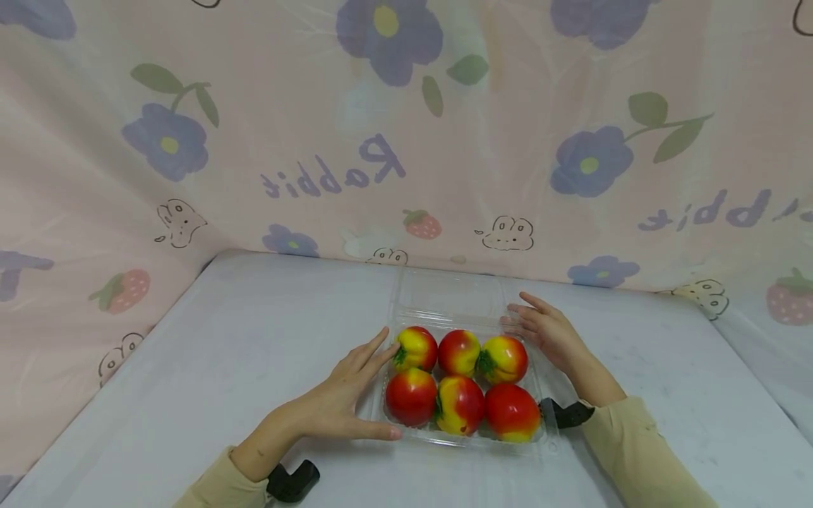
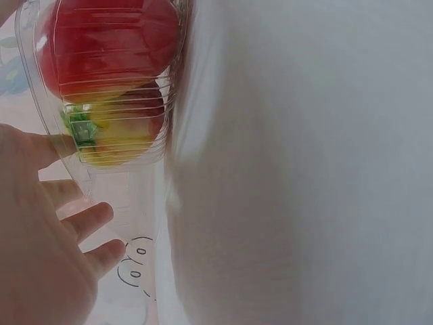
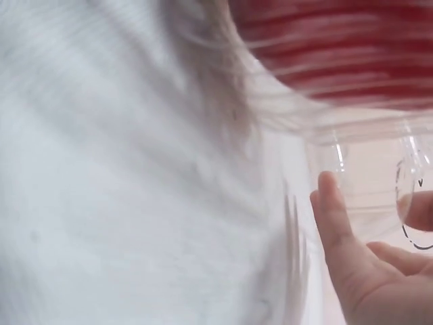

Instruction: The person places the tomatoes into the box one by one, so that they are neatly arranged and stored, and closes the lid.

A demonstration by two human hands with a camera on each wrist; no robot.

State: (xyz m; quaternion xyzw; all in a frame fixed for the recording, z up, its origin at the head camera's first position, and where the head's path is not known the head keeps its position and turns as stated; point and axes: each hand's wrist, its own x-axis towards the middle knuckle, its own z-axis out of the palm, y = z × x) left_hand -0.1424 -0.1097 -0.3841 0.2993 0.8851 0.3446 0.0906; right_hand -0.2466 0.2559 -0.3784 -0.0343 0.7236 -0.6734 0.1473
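Note:
A clear plastic clamshell box (image 1: 438, 442) holds several round red-and-yellow fruits (image 1: 411, 398), some showing green stem ends. Its lid (image 1: 454, 293) stands raised at the far side. At the box's left side, my left hand (image 1: 339, 398) spreads its fingers; the thumb lies by the near left corner and a fingertip reaches the rim. In the left wrist view, fruit (image 2: 108, 47) shows through the ribbed wall. By the far right corner is my right hand (image 1: 549, 335), fingers extended beside the lid, some seen through clear plastic. Whether it touches the lid is unclear.
The box rests on a white-covered table (image 1: 286, 310). Behind and at the sides hangs a pale pink curtain (image 1: 457, 155) with flowers, rabbits and strawberries. A black piece (image 1: 293, 481) sits at the left wrist, another black piece (image 1: 568, 414) at the right.

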